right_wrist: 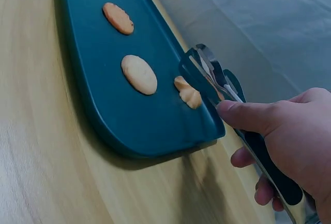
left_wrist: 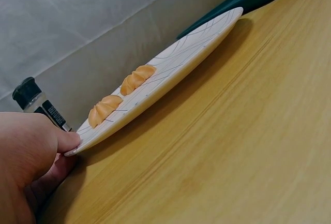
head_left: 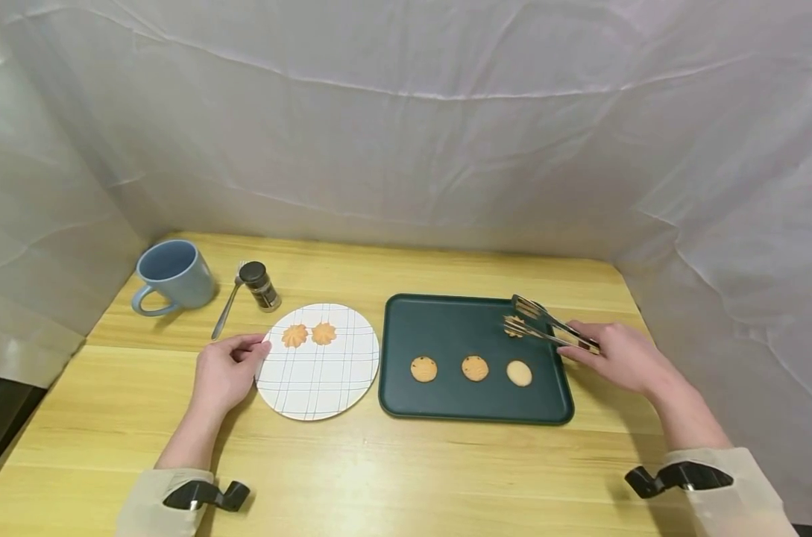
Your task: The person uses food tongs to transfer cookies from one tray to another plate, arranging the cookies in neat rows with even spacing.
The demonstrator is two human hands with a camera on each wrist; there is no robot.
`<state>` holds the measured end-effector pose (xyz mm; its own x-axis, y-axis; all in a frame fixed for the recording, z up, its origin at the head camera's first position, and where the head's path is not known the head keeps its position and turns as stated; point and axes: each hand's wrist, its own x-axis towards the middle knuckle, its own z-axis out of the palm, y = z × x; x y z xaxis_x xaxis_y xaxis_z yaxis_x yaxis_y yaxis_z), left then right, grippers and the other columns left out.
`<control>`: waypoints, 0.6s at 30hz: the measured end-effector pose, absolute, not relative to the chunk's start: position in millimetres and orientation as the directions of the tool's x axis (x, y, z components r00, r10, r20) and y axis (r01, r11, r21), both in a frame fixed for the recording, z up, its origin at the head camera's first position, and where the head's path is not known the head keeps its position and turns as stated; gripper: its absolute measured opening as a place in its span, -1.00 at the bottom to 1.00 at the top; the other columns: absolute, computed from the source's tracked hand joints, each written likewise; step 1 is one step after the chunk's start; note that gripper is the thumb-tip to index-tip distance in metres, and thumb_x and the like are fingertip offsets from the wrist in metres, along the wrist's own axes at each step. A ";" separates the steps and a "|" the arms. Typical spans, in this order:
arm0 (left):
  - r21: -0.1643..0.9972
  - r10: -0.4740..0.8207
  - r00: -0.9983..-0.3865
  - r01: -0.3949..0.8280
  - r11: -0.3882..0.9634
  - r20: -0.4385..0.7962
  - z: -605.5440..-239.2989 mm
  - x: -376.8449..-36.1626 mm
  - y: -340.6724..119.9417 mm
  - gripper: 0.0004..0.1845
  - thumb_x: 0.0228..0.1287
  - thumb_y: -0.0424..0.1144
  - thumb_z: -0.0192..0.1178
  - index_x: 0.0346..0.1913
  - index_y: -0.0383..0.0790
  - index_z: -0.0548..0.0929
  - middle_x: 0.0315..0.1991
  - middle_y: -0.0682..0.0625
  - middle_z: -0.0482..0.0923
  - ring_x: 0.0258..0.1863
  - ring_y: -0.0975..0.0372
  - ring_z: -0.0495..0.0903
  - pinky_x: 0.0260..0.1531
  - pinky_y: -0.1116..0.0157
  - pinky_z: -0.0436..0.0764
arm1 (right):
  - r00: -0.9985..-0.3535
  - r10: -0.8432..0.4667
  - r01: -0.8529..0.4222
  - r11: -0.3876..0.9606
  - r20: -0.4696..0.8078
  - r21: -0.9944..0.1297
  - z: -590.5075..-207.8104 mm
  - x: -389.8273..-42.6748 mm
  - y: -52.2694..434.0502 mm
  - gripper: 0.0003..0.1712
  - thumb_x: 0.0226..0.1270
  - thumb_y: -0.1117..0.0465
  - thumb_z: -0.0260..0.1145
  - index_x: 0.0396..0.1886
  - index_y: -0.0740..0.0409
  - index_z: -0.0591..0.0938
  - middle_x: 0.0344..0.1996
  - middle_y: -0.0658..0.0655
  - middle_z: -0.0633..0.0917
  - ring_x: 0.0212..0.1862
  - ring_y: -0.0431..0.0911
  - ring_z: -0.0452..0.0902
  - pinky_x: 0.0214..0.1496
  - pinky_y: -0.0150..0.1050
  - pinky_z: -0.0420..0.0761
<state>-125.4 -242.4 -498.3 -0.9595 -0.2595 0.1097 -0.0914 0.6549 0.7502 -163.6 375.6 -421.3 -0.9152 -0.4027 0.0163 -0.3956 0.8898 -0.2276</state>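
My left hand [head_left: 226, 373] grips the left rim of a round white plate [head_left: 318, 388] with a checked line pattern, thumb on top and fingers beneath. Two ridged, flower-shaped cookies [left_wrist: 138, 79] lie on that plate. On the right, my right hand [head_left: 623, 356] holds metal tongs [head_left: 567, 332] with slotted ends, their arms spread apart. The ends are over the right part of a dark green tray [head_left: 446, 321], right at another ridged cookie [right_wrist: 188, 92]. Nearer the tray's front lie two speckled round cookies [head_left: 475, 368] and a plain oval cookie [head_left: 519, 373].
At the back left stand a blue mug [head_left: 177, 276] and a black-capped spice jar [head_left: 261, 287], with a fork [head_left: 227, 307] lying between them. The wooden table [head_left: 352, 477] meets pale cloth walls [head_left: 406, 149] at the back and sides.
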 end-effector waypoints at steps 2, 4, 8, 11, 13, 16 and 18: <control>0.751 -0.259 -0.959 -0.090 0.654 0.111 -498.3 -125.4 -242.3 -0.72 0.51 -0.15 0.33 0.05 -0.29 0.82 -0.24 -0.10 0.75 -0.29 0.12 0.61 -0.37 0.43 0.50 | -0.923 -0.386 -0.376 0.900 0.000 -0.221 -421.9 -162.4 378.0 -0.28 0.51 -0.24 0.36 0.32 0.27 0.68 -0.41 0.03 0.72 -0.51 -0.18 0.40 -0.34 -0.08 0.48; 0.752 -0.258 -0.959 -0.087 0.653 0.113 -498.3 -125.4 -242.3 -0.72 0.51 -0.15 0.33 0.05 -0.29 0.82 -0.25 -0.09 0.75 -0.29 0.12 0.61 -0.37 0.43 0.50 | -0.927 -0.374 -0.362 0.906 -0.015 -0.218 -422.1 -161.6 379.9 -0.23 0.52 -0.25 0.34 0.35 0.31 0.64 -0.23 0.19 0.79 -0.47 -0.15 0.45 -0.28 -0.01 0.54; 0.752 -0.256 -0.959 -0.082 0.654 0.118 -498.2 -125.3 -242.2 -0.72 0.51 -0.15 0.33 0.05 -0.29 0.82 -0.25 -0.09 0.75 -0.30 0.12 0.60 -0.37 0.43 0.50 | -0.932 -0.359 -0.341 0.914 -0.046 -0.220 -422.1 -159.7 382.2 -0.20 0.52 -0.27 0.33 0.36 0.33 0.62 0.01 0.34 0.77 -0.35 -0.10 0.56 -0.17 0.12 0.61; 0.753 -0.256 -0.960 -0.082 0.653 0.118 -498.3 -125.1 -242.2 -0.72 0.51 -0.15 0.33 0.05 -0.29 0.82 -0.25 -0.09 0.75 -0.30 0.12 0.60 -0.38 0.43 0.50 | -0.932 -0.356 -0.333 0.914 -0.066 -0.231 -423.1 -157.8 383.5 -0.19 0.51 -0.26 0.34 0.36 0.34 0.62 -0.07 0.34 0.79 -0.35 -0.08 0.57 -0.16 0.12 0.61; 0.755 -0.255 -0.960 -0.081 0.651 0.117 -498.6 -125.0 -242.4 -0.72 0.51 -0.15 0.33 0.04 -0.29 0.82 -0.25 -0.09 0.75 -0.30 0.12 0.60 -0.38 0.43 0.50 | -0.931 -0.359 -0.335 0.912 -0.067 -0.237 -424.3 -156.5 384.4 -0.21 0.51 -0.24 0.35 0.36 0.35 0.62 -0.07 0.33 0.79 -0.30 -0.05 0.63 -0.13 0.13 0.63; 0.757 -0.251 -0.960 -0.074 0.649 0.121 -499.2 -125.1 -243.0 -0.72 0.51 -0.15 0.33 0.04 -0.29 0.82 -0.26 -0.09 0.75 -0.30 0.13 0.61 -0.38 0.43 0.50 | -0.928 -0.367 -0.342 0.906 -0.060 -0.251 -426.1 -155.4 386.5 -0.24 0.53 -0.21 0.35 0.35 0.36 0.63 -0.05 0.34 0.79 -0.20 0.02 0.68 -0.07 0.17 0.63; 0.757 -0.249 -0.960 -0.070 0.649 0.125 -499.7 -125.3 -243.3 -0.72 0.51 -0.15 0.33 0.04 -0.29 0.83 -0.27 -0.08 0.75 -0.30 0.13 0.61 -0.38 0.44 0.51 | -0.926 -0.374 -0.349 0.899 -0.049 -0.262 -426.7 -154.9 387.3 -0.28 0.53 -0.18 0.36 0.33 0.35 0.65 0.02 0.30 0.78 -0.15 0.02 0.67 -0.07 0.16 0.63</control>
